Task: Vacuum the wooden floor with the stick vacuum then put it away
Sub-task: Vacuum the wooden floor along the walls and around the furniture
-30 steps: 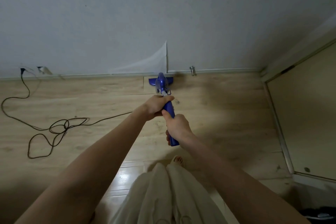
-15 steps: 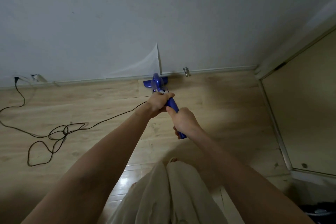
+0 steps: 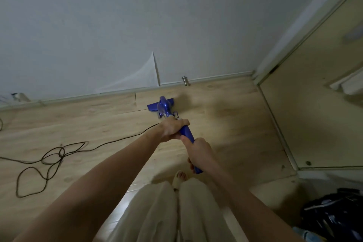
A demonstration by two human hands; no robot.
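Down on the pale wooden plank floor point(image 3: 216, 124), the blue plastic stick vacuum point(image 3: 165, 108) stands with its flat, wide floor head close to the white skirting board point(image 3: 216, 77), just short of touching it. Its blue handle runs back from the head towards the person. The left hand point(image 3: 172, 129) grips the handle farther forward, fingers curled over the top of it. The right hand point(image 3: 198, 153) grips the rear end of the same handle, thumb laid along the top and pointing forward, fingers wrapped underneath; a short blue stub of the handle shows below that hand. Both forearms reach out from the lower edge of the view.

A thin black power cord point(image 3: 55, 155) trails from beside the left wrist across the floor to the left, where it lies in loose loops and runs off the left edge. On the grey-white wall point(image 3: 117, 25) a flap of wallpaper point(image 3: 145, 76) has come loose above the skirting, directly behind the vacuum head. A small silver metal doorstop point(image 3: 185, 80) sticks up at the foot of the wall, right of the flap. To the right, a beige door point(image 3: 324, 94) stands within its pale frame. Cream-coloured trousers point(image 3: 172, 212) fill the bottom centre, with one foot in a light slipper point(image 3: 179, 179) showing above them. At the bottom right corner lies a dark, blurred heap, perhaps a black bag point(image 3: 334, 214).
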